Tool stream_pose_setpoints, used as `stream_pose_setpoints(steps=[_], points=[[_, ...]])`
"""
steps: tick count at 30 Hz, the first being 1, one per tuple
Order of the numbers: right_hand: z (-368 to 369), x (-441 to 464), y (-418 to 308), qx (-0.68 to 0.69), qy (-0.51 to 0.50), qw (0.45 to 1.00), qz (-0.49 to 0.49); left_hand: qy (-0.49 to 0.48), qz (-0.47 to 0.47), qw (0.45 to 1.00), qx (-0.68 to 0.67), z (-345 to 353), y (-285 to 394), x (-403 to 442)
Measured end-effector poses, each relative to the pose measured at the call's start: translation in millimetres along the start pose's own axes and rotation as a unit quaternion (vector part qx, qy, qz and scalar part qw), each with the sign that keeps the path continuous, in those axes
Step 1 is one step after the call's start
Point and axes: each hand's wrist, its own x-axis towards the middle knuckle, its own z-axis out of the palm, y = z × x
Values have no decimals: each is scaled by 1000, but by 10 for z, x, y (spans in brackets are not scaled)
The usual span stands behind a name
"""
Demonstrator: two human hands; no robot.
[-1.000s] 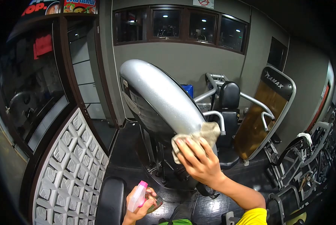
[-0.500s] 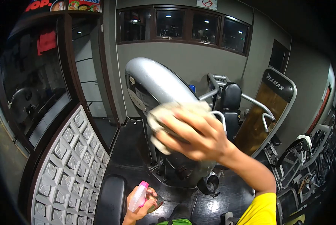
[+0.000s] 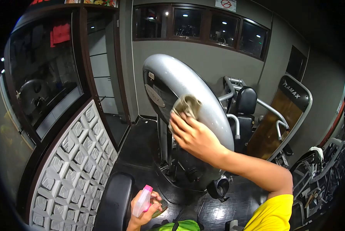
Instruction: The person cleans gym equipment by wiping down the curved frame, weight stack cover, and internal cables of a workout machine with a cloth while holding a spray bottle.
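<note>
Gripping a bunched beige cloth (image 3: 190,106) in the right hand (image 3: 195,135), with bent fingers clenched on its lower part, at the left edge of the silver rim of the exercise machine (image 3: 205,86), about midway up the machine; impossible to tell the exact area of contact. Holding a clear bottle (image 3: 141,205) with a pink top in the left hand (image 3: 146,218), low in front of the machine and to its left, with fingers curled around the bottle and partly hidden behind it. Facing the machine, with a black bench (image 3: 116,198) to its front left, a white patterned panel (image 3: 70,165) farther left of it, and a black padded seat (image 3: 246,100) behind it to the right.
</note>
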Motion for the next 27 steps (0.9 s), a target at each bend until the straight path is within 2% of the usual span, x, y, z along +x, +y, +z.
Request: stream_pose_setpoints(steps=[6,8,11,13,16,20,21,22,23,25,27], points=[[51,-919,-272,34,-16,996,-77,-17,2,1000,-15,4,-18,-4],[24,-1070,-199,93,37,986,-136,-41,3,999,15,7,-14,9],[-195,-1173,12,119,102,987,-46,-46,9,999,-7,43,-24,55],[-256,-1076,245,96,200,973,62,-52,5,999,-9,79,-48,88],[-240,-697,726,101,368,909,166,-61,0,998,-10,128,-46,104],[-141,33,1251,140,470,825,280,-59,-6,998,-19,177,-74,54],[-61,247,1323,193,462,812,299,-56,-6,998,-19,173,-100,37],[45,424,1333,254,407,826,296,-47,-5,999,-14,160,-144,9],[278,605,1295,369,330,829,261,-38,-5,999,-9,154,-181,-15],[292,715,1086,432,198,825,305,-29,-12,999,-4,160,-229,-35],[325,651,1044,431,212,821,308,-24,-22,999,0,175,-269,-47]])
